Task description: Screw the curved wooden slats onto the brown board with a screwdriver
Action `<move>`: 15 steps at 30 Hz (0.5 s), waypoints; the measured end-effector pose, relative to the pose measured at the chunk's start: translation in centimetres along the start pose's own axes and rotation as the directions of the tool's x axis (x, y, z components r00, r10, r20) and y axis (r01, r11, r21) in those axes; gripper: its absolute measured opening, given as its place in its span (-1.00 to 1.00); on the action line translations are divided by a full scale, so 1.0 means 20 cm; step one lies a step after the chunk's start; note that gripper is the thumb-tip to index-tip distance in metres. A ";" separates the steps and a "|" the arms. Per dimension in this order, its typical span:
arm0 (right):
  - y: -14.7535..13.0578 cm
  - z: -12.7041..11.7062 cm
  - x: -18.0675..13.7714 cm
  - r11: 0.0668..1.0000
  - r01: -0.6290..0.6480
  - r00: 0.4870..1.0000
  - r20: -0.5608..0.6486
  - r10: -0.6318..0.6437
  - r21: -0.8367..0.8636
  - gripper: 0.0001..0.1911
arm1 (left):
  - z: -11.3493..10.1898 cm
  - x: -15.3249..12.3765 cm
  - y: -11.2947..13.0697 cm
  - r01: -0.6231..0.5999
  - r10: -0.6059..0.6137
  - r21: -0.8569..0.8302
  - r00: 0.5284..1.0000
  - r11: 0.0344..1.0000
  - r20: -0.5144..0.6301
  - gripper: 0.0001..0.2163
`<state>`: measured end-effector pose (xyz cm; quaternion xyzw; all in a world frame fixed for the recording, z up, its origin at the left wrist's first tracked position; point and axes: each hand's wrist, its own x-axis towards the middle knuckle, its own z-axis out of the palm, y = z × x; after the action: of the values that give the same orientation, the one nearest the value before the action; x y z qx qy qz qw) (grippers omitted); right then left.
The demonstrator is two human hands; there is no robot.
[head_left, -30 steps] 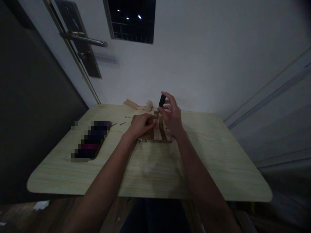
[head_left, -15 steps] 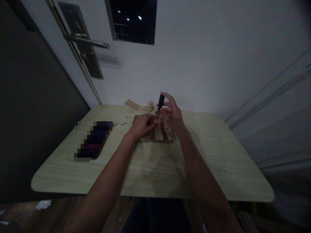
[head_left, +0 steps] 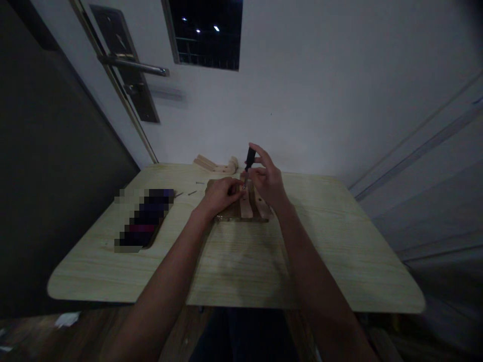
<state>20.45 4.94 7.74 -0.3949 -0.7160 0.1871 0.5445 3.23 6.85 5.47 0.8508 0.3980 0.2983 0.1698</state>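
A black-handled screwdriver [head_left: 250,157] stands slightly tilted, tip down, with the fingers of my right hand [head_left: 270,183] closed round it. The thumb and fingertips of my left hand [head_left: 221,193] pinch at its tip, around what looks like a small shiny screw [head_left: 244,187]. Under both hands lies a brown wooden board [head_left: 230,216], its left part covered by my left hand. Two pale wooden strips lie on the board: one wooden strip [head_left: 246,207] directly below the screwdriver, another wooden strip [head_left: 263,207] to its right, with dark holes.
A pale, curved wooden piece [head_left: 217,167] lies at the table's back edge. Several loose screws [head_left: 192,193] lie left of the board, beside a blurred-out phone [head_left: 151,218]. The light wood-grain table [head_left: 332,241] meets a white door with a metal handle [head_left: 136,65].
Both hands keep nearly the same place on the board and screwdriver. The view has shifted very slightly.
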 end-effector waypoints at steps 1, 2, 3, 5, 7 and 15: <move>0.00 0.00 0.00 1.000 0.001 1.000 0.009 -0.001 0.017 -0.43 | 0.00 0.00 0.00 0.001 -0.001 -0.002 1.000 1.000 -0.001 -0.72; 0.00 0.00 0.00 1.000 0.006 1.000 0.019 -0.006 0.030 -0.43 | 0.00 0.00 0.00 0.002 -0.002 -0.004 1.000 1.000 -0.004 -0.72; 0.00 0.00 0.00 0.999 0.011 1.000 0.028 -0.012 0.038 -0.44 | 0.00 0.00 0.00 0.001 -0.002 -0.003 1.000 1.000 -0.008 -0.72; 0.00 0.00 0.00 0.999 0.014 0.999 0.040 -0.016 0.047 -0.43 | 0.00 0.00 0.00 -0.002 0.002 -0.001 1.000 1.000 -0.010 -0.72; 0.00 0.00 0.00 0.999 0.010 0.999 0.035 -0.011 0.036 -0.43 | 0.00 0.00 -0.01 -0.006 0.006 -0.005 1.000 1.000 -0.010 -0.73; 0.00 0.01 0.00 1.000 -0.021 1.000 -0.019 0.021 -0.011 -0.40 | 0.00 0.00 0.00 0.000 0.000 -0.007 1.000 1.000 -0.012 -0.74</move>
<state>20.35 4.92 7.67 -0.4070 -0.7076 0.1852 0.5472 3.24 6.81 5.36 0.8484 0.3979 0.3046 0.1705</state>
